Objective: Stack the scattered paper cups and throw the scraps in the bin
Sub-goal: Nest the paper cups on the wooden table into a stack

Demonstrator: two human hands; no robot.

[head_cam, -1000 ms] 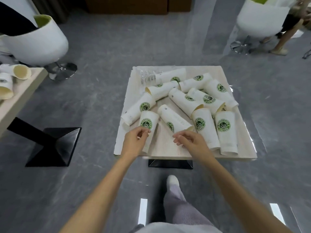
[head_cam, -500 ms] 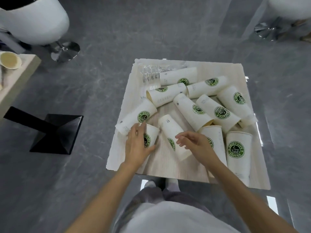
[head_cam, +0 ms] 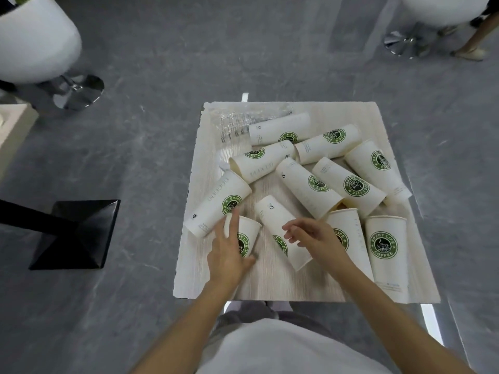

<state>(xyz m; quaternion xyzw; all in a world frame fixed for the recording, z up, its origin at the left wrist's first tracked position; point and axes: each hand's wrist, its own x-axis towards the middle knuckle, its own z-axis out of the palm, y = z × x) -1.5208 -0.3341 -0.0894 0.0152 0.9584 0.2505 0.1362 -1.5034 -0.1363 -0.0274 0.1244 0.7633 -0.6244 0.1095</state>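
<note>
Presently, hands first, then outward:

- Left hand [head_cam: 229, 252]: fingers straight and spread, laid over the near-left cup [head_cam: 247, 240], thumb along its near flank. It is a touch, not a closed grasp. The forefinger tip reaches the long cup [head_cam: 216, 205] lying just beyond.
- Right hand [head_cam: 317, 238]: fingers loosely curled and holding nothing, poised over the middle cup [head_cam: 271, 220], which lies on its side. I cannot tell whether it is touching.
- Paper cups, white with green round logos: all lie toppled on the counter [head_cam: 272, 286], none nested yet. Two lie side by side at the near right, one of them the near-right cup [head_cam: 386, 249]. The rest are heaped touching across the middle and far half.
- Handling, judged: the cups are light, with thin walls that are easily crushed or dented and slide readily on the smooth top. The bottom end is probably stiffest.
- Hold, judged: take each cup round the body with a gentle wrap, not by pinching the open rim. Align the mouths the same way before nesting.
- Scrap: a crumpled clear plastic wrapper [head_cam: 235, 122] lies at the far-left corner, partly beneath a cup. It is limp and best gathered in a fist.
- Bin: not in view.
- Surroundings: grey floor; white stool [head_cam: 37, 41] far left; black table base [head_cam: 78, 233] left.
</note>
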